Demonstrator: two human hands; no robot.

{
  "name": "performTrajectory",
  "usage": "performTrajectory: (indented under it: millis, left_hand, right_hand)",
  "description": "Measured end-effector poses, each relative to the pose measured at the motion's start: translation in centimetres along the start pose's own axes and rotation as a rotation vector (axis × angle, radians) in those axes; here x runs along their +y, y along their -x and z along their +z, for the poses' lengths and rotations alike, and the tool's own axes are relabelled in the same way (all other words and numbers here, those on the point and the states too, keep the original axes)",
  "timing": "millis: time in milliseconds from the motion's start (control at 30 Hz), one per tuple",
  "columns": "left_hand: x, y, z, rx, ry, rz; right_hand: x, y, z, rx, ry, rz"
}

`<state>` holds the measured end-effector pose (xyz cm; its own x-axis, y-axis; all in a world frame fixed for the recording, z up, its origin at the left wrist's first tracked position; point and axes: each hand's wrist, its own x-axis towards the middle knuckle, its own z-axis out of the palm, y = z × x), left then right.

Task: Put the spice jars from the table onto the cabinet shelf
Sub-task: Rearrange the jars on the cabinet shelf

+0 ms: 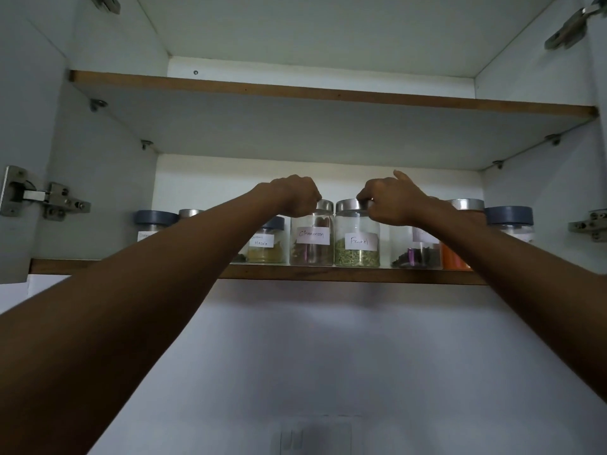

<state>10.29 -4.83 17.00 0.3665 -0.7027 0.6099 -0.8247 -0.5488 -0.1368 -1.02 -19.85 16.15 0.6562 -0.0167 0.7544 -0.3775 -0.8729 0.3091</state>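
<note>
Both my arms reach up to the lower cabinet shelf (345,274). My left hand (294,194) grips the silver lid of the glass jar labelled Cinnamon (312,246). My right hand (392,200) holds the silver lid of the jar labelled Fennel (357,247), which stands right beside it with green seeds inside. Both jars rest upright on the shelf near its front edge. A Garam Masala jar (266,247) with yellow powder stands to their left, partly behind my left arm.
More jars line the shelf: a dark-lidded one at far left (154,221), a dark-spice jar (415,254), an orange one (455,257) and a dark-lidded one at far right (509,221). An upper shelf (328,93) sits above. Door hinges (46,195) flank the opening.
</note>
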Motion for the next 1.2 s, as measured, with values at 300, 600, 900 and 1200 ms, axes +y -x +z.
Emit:
performTrajectory:
  millis: [300,600,900,1200]
  left_hand:
    - [-1.2,-2.8,1.9,0.013,-0.002,-0.064]
    - [-2.2,-5.0,4.3,-0.006,-0.013,-0.079]
    - [-2.9,-6.7,6.0,-0.022,0.005,-0.092]
    - [-3.1,-7.7,7.3,-0.022,-0.066,-0.102]
  right_hand:
    - [-1.0,-2.7,2.8,-0.062,0.133,0.014]
    - [-2.5,-4.5,4.9,-0.116,0.138,0.079]
    - [-2.5,-6.5,7.6,-0.142,0.094,0.138]
    - [-2.0,-7.7,9.5,-0.169,0.051,0.161]
